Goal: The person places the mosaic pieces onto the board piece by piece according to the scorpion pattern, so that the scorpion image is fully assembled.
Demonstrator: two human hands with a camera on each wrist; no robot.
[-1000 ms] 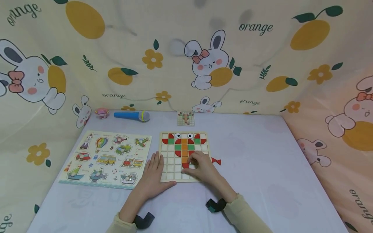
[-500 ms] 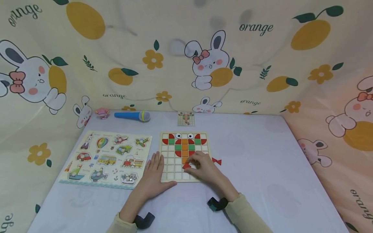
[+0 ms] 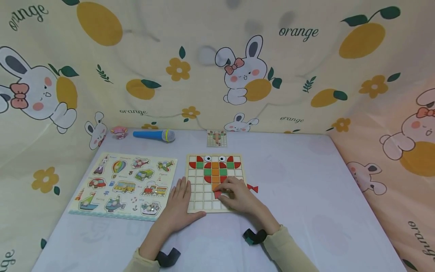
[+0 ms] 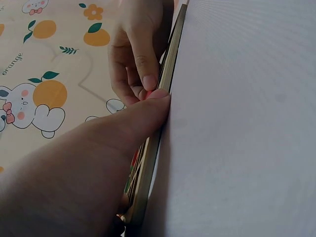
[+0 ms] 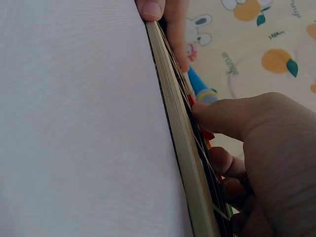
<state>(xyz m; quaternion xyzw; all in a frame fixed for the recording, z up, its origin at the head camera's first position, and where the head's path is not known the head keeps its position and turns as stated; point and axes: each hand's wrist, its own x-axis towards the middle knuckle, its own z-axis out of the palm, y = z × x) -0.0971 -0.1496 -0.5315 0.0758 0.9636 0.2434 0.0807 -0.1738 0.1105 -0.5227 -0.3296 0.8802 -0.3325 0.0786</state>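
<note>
A wooden grid board (image 3: 199, 197) carries red, green and orange pieces and two eye pieces (image 3: 207, 158) along its top. My right hand (image 3: 241, 196) pinches a small red piece (image 3: 217, 194) between thumb and fingers, just below the orange column (image 3: 215, 175). In the right wrist view the thumb presses on the red piece (image 5: 208, 135), low over the board's cells. My left hand (image 3: 177, 211) lies with straight fingers along the board's left edge, thumb at the near edge. From the left wrist, that thumb (image 4: 153, 106) shows right at the board's side (image 4: 170, 64).
Loose red triangular pieces (image 3: 253, 188) lie by the board's right edge. A vehicle puzzle board (image 3: 130, 196) lies to the left. Behind stand a small pattern card (image 3: 216, 138), a blue toy microphone (image 3: 153, 135) and a pink toy (image 3: 119, 132). A printed cloth (image 3: 190, 41) hangs at the back.
My right fingers have turned the red piece over its cell; its visible outline has changed from triangular to a downward-narrowing shape. My left hand has stayed still.
</note>
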